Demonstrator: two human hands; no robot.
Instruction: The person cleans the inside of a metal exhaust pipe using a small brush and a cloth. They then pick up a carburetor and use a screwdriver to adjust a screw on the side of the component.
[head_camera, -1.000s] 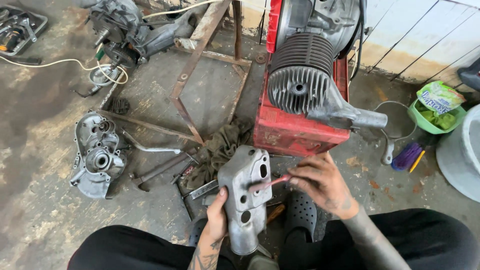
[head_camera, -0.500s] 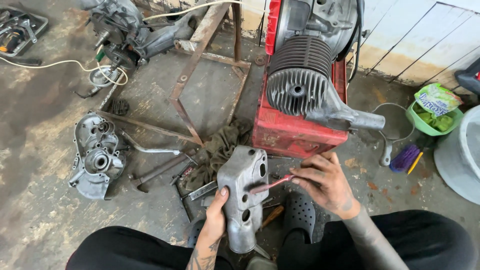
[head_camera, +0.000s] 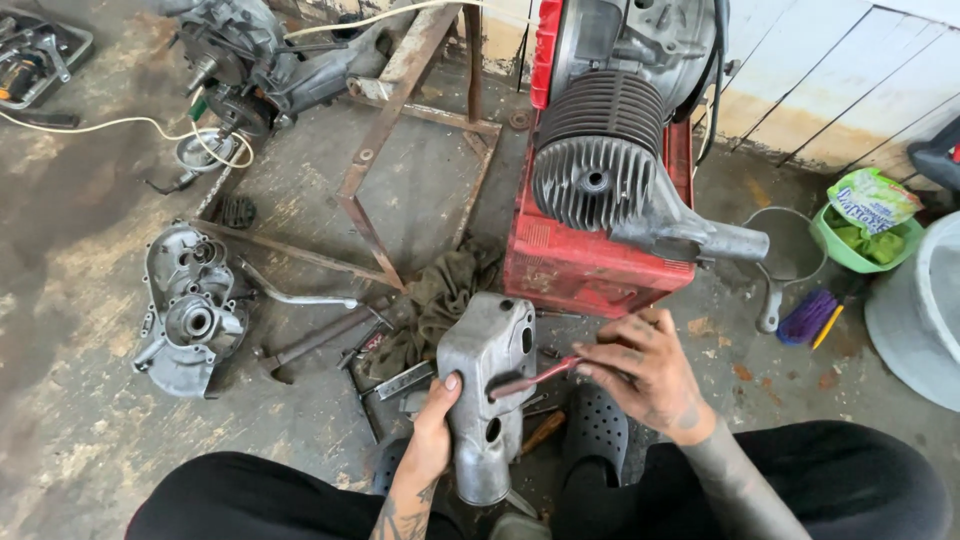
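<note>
Your left hand (head_camera: 432, 428) stays wrapped around the grey metal cover (head_camera: 486, 392), holding it upright above your black clogs (head_camera: 596, 432), while your right hand (head_camera: 640, 368), fingers pinched shut on the thin red tool (head_camera: 532, 378), has shifted slightly so the tip now sits against the cover's upper side, which suggests the scraping or picking is under way. Just beyond lie the dirty rag (head_camera: 440, 298) and loose steel bars, then the red crate (head_camera: 590, 262) carrying the finned engine cylinder (head_camera: 598, 160), with the open crankcase half (head_camera: 190, 310) well off to your left.
</note>
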